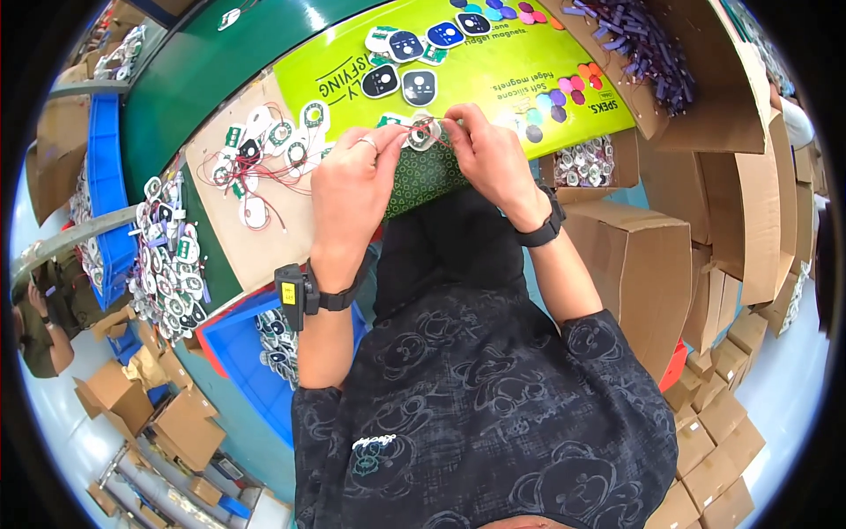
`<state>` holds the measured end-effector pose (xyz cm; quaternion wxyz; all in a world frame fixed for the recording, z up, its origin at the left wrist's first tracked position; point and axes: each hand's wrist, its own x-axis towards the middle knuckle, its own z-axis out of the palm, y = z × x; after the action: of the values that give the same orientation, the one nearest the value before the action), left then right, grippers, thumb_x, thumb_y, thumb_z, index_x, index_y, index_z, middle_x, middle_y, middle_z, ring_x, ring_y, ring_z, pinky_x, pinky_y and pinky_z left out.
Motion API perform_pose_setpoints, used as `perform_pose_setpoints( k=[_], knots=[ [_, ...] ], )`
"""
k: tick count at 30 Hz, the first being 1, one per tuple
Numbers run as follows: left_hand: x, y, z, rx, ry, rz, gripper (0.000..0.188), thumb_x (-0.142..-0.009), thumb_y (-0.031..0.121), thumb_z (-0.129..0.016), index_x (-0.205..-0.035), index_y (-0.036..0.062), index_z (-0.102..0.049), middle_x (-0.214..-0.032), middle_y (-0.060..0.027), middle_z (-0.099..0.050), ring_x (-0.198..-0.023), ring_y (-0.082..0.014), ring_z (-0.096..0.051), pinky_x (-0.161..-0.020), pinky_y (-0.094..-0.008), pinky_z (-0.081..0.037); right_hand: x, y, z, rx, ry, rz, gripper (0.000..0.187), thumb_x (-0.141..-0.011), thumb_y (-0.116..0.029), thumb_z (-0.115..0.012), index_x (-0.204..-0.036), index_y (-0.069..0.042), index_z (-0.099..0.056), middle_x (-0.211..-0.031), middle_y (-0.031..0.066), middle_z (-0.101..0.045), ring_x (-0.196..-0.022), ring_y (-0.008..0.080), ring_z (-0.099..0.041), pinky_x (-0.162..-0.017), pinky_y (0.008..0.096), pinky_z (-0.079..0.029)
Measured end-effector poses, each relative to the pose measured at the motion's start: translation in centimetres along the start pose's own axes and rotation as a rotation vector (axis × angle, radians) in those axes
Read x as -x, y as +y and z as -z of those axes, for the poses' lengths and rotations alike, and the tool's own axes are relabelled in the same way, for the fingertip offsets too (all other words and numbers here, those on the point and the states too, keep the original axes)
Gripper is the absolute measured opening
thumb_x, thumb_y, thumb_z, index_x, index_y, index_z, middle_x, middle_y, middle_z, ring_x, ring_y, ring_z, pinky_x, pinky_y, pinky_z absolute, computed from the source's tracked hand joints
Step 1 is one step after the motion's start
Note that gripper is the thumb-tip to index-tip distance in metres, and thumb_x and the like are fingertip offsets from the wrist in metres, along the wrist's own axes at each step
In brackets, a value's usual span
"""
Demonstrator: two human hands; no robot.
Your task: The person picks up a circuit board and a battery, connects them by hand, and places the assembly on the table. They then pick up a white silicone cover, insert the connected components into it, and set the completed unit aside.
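Between my two hands is a small round white part (424, 135) with thin red wires, just above the near edge of a lime-green printed sheet (493, 75). My left hand (354, 181) pinches the wires at the part's left side. On its right side my right hand (495, 163) has thumb and fingertips closed on a wire end too fine to make out clearly. Below the part lies a dark green patterned surface (427, 181). Farther up the sheet are several dark rounded-square covers (419, 89) and small green circuit boards (434, 55).
Wired white round parts (297, 154) lie on a tan board to the left, beside a larger heap (172, 264). An open carton (718, 115) with purple cylinders (648, 53) stands at upper right. Blue bins (247, 353) and cardboard boxes (630, 273) flank me; another person's arm (57, 344) shows far left.
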<state>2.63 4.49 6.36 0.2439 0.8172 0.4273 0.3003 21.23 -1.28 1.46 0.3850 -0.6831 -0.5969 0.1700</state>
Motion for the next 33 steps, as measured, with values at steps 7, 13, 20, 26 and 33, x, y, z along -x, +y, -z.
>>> perform_pose_setpoints(
  k=[7, 13, 20, 26, 33],
  knots=[
    [0.3, 0.3, -0.2, -0.016, 0.031, -0.019, 0.012, -0.089, 0.011, -0.073, -0.100, 0.0044, -0.077, -0.087, -0.0121, -0.073, -0.075, -0.0249, -0.070, -0.067, -0.0341, -0.053, 0.2, -0.4, -1.0, 0.120, -0.013, 0.079, 0.012, -0.099, -0.018, -0.060, -0.104, -0.008, -0.058, -0.070, 0.0193, -0.067, -0.066, 0.0403, -0.067, -0.056, 0.0496, -0.053],
    [-0.3, 1.2, 1.8, 0.092, 0.042, -0.095, 0.013, -0.088, 0.009, -0.072, -0.101, 0.0090, -0.077, -0.087, -0.0114, -0.073, -0.076, -0.0266, -0.071, -0.066, -0.0345, -0.054, -0.1, 0.7, -0.9, -0.114, -0.037, -0.083, 0.015, -0.100, -0.019, -0.061, -0.107, -0.006, -0.062, -0.065, 0.0184, -0.062, -0.055, 0.0324, -0.064, -0.052, 0.0382, -0.049],
    [-0.4, 1.7, 2.2, 0.213, -0.038, -0.024, 0.013, -0.087, 0.007, -0.075, -0.100, 0.0067, -0.078, -0.084, -0.0105, -0.073, -0.071, -0.0199, -0.070, -0.062, -0.0303, -0.053, -1.2, -0.7, 0.2, -0.407, -0.312, -0.328, 0.019, -0.094, -0.021, -0.069, -0.102, -0.004, -0.073, -0.065, 0.0071, -0.067, -0.058, 0.0144, -0.063, -0.056, 0.0309, -0.050],
    [-0.6, 3.0, 3.4, 0.731, -0.227, 0.302, 0.013, -0.092, 0.010, -0.074, -0.102, 0.0021, -0.077, -0.082, -0.0058, -0.071, -0.063, -0.0094, -0.065, -0.054, -0.0232, -0.051, -0.8, 1.4, -2.1, -0.657, -0.246, -0.189, 0.020, -0.089, -0.016, -0.075, -0.104, -0.002, -0.073, -0.072, 0.0033, -0.068, -0.065, 0.0094, -0.062, -0.059, 0.0276, -0.050],
    [-1.3, 1.8, 4.5, 0.836, -0.092, 0.381, 0.019, -0.094, 0.009, -0.072, -0.107, -0.0052, -0.073, -0.084, -0.0104, -0.071, -0.063, -0.0133, -0.066, -0.053, -0.0247, -0.053, 0.1, -0.5, -1.6, -0.447, -0.065, 0.008, 0.042, -0.082, -0.010, -0.079, -0.116, -0.005, -0.054, -0.094, 0.0066, -0.060, -0.069, 0.0156, -0.060, -0.059, 0.0304, -0.049]
  ],
)
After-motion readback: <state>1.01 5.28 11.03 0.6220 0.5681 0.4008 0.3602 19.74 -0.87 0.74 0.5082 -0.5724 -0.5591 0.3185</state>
